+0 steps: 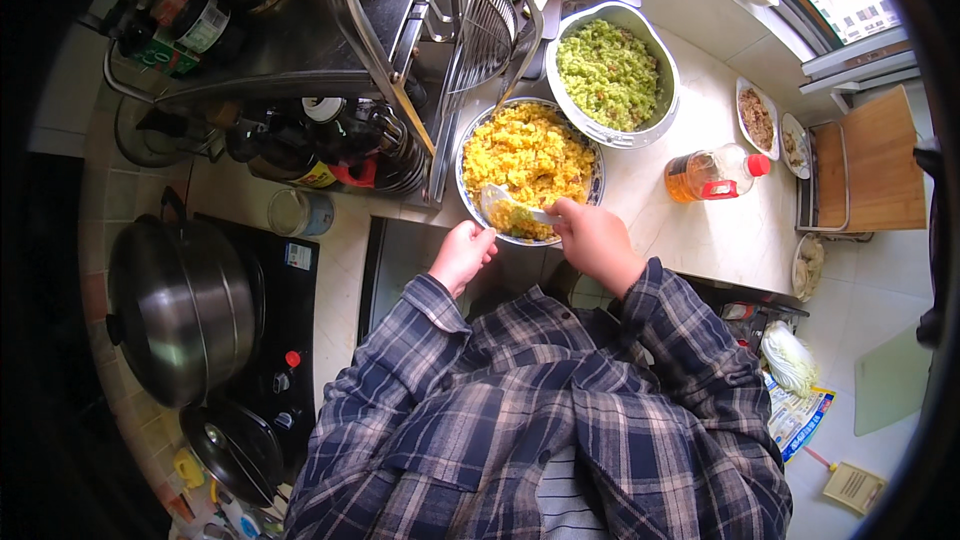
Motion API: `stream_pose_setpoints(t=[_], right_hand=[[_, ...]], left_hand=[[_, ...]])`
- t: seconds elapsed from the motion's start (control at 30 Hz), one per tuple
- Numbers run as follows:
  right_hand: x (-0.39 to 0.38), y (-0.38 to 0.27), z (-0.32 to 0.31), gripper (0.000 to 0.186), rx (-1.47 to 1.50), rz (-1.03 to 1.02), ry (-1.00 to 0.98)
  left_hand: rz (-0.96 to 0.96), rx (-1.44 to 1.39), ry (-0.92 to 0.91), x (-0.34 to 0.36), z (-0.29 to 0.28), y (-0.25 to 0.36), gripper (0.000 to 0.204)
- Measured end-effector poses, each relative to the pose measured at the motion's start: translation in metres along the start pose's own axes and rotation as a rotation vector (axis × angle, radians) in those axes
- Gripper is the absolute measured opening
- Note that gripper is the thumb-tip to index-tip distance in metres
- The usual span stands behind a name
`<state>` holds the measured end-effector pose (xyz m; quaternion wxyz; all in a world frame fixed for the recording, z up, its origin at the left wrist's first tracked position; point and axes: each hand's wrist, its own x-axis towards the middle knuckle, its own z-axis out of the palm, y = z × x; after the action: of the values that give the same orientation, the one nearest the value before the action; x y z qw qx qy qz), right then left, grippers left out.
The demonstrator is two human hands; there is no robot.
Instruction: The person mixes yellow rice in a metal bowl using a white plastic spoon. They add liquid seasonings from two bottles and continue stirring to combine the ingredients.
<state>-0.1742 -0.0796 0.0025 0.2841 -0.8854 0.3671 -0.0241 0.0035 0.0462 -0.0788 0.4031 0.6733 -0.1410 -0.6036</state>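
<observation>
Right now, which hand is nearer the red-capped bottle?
Right. The right hand, gripping a white spoon, is left of the bottle; the left hand is farther left, by the near rim of the patterned bowl.

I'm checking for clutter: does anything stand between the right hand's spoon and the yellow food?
Nothing visible does. The right hand holds the spoon at the near side of the yellow food. The left hand is at the near rim of the bowl, not between them.
</observation>
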Motion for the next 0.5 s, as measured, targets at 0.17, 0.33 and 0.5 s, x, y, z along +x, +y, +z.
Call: stream_pose_setpoints(t=[0.17, 0.33, 0.5], right_hand=[[-0.005, 0.003, -0.003, 0.028, -0.395, -0.183, 0.003], [-0.002, 0.014, -0.012, 0.033, -0.505, -0.31, 0.117], [0.009, 0.017, -0.034, 0.024, -0.277, -0.09, 0.125]], left_hand=[[0.012, 0.014, -0.008, -0.001, 0.001, -0.001, 0.018], [0.028, -0.006, 0.02, 0.001, 0.002, -0.001, 0.018], [0.042, 0.003, 0.003, 0.0, 0.002, -0.002, 0.018]])
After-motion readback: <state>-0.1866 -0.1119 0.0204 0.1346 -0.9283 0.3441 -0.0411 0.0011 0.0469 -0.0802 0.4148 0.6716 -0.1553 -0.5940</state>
